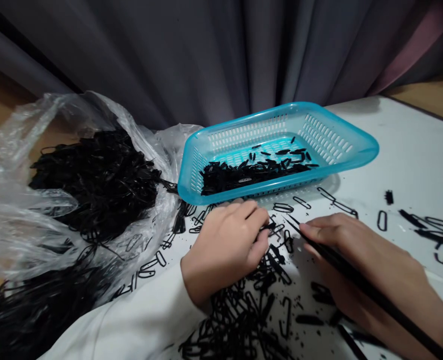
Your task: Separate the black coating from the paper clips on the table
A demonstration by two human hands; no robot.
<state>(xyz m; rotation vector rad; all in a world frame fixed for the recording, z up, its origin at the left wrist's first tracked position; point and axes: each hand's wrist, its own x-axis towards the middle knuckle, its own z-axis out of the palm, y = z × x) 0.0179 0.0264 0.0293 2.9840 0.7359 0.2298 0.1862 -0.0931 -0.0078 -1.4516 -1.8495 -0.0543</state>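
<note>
My left hand [227,240] is closed just in front of the blue basket, thumb and forefinger pinched on a small black piece [269,227]. To its right, my right hand [375,275] grips a long, slim black pointed tool [360,280]; whether it is tweezers or a blade I cannot tell. The tool's thin tip points toward my left fingers, close to a loose black loop [283,208]. Below my left hand spreads a heap of small black loop-shaped pieces [240,310]. More black pieces [244,172] lie inside the blue perforated basket [341,162].
A clear plastic bag [146,132] on the left holds a tangle of black strips [97,180]. Another dark pile [37,310] lies nearer me. Loose loops [382,220] dot the white tabletop [405,150]. A grey curtain [206,60] hangs behind the basket.
</note>
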